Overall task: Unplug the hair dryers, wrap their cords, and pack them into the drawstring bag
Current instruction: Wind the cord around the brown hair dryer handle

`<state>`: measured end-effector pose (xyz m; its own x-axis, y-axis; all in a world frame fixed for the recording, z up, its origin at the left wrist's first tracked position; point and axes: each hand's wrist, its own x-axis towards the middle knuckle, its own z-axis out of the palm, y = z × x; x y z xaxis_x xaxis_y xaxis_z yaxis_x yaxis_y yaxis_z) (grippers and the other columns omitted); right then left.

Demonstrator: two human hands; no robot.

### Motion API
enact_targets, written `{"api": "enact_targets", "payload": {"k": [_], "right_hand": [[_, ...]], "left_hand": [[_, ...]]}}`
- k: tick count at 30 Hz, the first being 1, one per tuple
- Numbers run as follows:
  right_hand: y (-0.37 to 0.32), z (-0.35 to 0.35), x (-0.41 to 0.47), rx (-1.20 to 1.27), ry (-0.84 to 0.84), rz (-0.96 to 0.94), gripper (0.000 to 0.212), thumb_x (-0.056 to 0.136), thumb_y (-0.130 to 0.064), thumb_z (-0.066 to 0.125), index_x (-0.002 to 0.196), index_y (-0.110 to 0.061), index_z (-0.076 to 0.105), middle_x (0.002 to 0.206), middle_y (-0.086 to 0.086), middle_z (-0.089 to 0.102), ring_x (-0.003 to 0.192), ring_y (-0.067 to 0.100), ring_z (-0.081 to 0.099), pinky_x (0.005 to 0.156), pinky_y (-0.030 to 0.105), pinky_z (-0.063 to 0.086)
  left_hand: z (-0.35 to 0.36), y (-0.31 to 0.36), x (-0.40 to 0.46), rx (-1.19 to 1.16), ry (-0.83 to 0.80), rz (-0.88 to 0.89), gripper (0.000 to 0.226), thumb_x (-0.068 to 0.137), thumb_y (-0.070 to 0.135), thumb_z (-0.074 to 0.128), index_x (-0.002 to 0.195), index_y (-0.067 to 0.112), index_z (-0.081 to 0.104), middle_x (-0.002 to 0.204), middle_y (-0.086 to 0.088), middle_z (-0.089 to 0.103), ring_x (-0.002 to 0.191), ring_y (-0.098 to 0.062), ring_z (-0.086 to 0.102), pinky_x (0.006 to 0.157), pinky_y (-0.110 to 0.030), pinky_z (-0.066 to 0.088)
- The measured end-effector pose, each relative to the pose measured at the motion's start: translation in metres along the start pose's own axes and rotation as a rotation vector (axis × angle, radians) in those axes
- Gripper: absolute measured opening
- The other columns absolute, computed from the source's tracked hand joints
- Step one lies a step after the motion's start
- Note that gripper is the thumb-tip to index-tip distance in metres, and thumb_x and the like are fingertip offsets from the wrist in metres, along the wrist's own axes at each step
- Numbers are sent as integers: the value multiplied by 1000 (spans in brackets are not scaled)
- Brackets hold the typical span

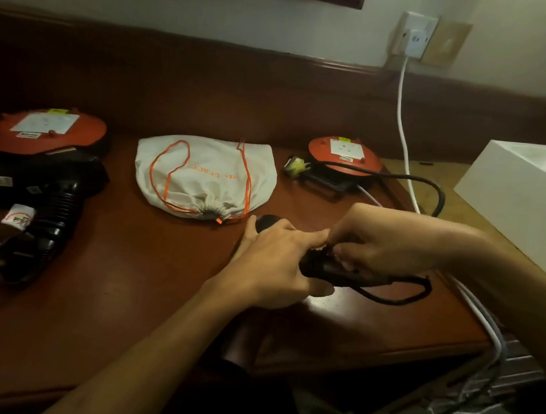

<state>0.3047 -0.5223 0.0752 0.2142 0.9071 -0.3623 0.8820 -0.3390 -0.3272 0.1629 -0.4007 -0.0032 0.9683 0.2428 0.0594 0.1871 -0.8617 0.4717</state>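
Observation:
A black hair dryer [265, 222] lies on the brown desk [133, 260] right of centre, mostly covered by my hands. My left hand [270, 260] grips its body. My right hand [378, 247] pinches the black cord [400, 294] against the handle; a loop of cord trails to the right. A second black hair dryer [58, 209] lies at the left with its cord and plug bundled beside it. The white drawstring bag [204, 177] with orange cord sits behind, its mouth drawn nearly shut and facing me.
Two orange cable reels with sockets stand at the back left [43, 133] and back right [345, 155]. A white plug [417, 42] sits in the wall socket, its white cable hanging down. A white box [529, 198] stands on the right. Cables hang off the desk's right edge.

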Motion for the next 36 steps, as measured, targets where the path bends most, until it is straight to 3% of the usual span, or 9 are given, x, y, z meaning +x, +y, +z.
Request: {"api": "enact_targets", "payload": {"k": [3,7,13,17,23,26,29,33,36], "right_hand": [[-10,12,-10,-173,88,49,23,99,-24,58,83,-20,73,67,-3,69,57,12,66,55,34,58],[-16,13,-34,-293,224,129,20,96,-40,59,86,-26,68,71,-5,63,60,14,61,55,35,54],[-2,31,-68,-131,251,-6,22,101,-29,51,114,-36,67,81,-13,65,73,10,63,63,32,51],[13,72,-56,117,361,-169,20,101,-24,52,110,-25,69,93,-14,61,82,12,60,68,32,50],[21,133,-19,13,574,-276,42,98,-4,57,137,-20,59,103,-8,49,83,11,52,66,29,46],[25,135,-14,97,656,-275,43,97,-3,58,133,-26,63,92,-7,60,77,9,59,64,22,48],[31,122,-11,375,624,-119,23,95,-20,64,106,-40,71,68,-5,67,59,7,60,55,18,46],[47,101,2,551,479,-24,17,80,-44,71,89,-30,73,69,1,71,54,22,59,51,22,46],[69,89,26,564,431,23,25,76,-40,79,92,-25,68,67,-1,67,54,6,60,54,25,48]], "left_hand": [[4,7,0,25,46,4,38,81,62,69,116,56,55,79,29,44,123,-12,45,115,-65,9],[7,10,1,47,114,-54,47,82,66,65,126,52,56,101,21,60,124,-13,46,115,-68,7],[-5,-7,7,-141,168,-82,42,73,65,75,112,54,65,81,28,54,105,-7,53,114,-60,19],[-13,-26,10,-321,115,-47,63,58,78,71,116,56,63,93,24,67,103,-6,63,106,-55,40],[-11,-40,7,-501,91,17,44,77,64,73,117,44,70,99,6,74,91,-12,72,91,-47,58],[-8,-42,7,-536,138,8,41,80,58,75,117,40,72,95,2,76,84,-16,74,86,-48,60],[-8,-44,4,-596,133,34,34,86,44,76,119,34,73,93,-2,77,82,-18,75,85,-49,60],[-1,-45,0,-470,217,67,36,81,63,70,114,48,72,96,16,69,101,-14,65,91,-54,52],[-2,-45,-1,-434,230,86,37,78,63,71,112,49,73,95,12,67,100,-12,61,88,-49,52]]}}
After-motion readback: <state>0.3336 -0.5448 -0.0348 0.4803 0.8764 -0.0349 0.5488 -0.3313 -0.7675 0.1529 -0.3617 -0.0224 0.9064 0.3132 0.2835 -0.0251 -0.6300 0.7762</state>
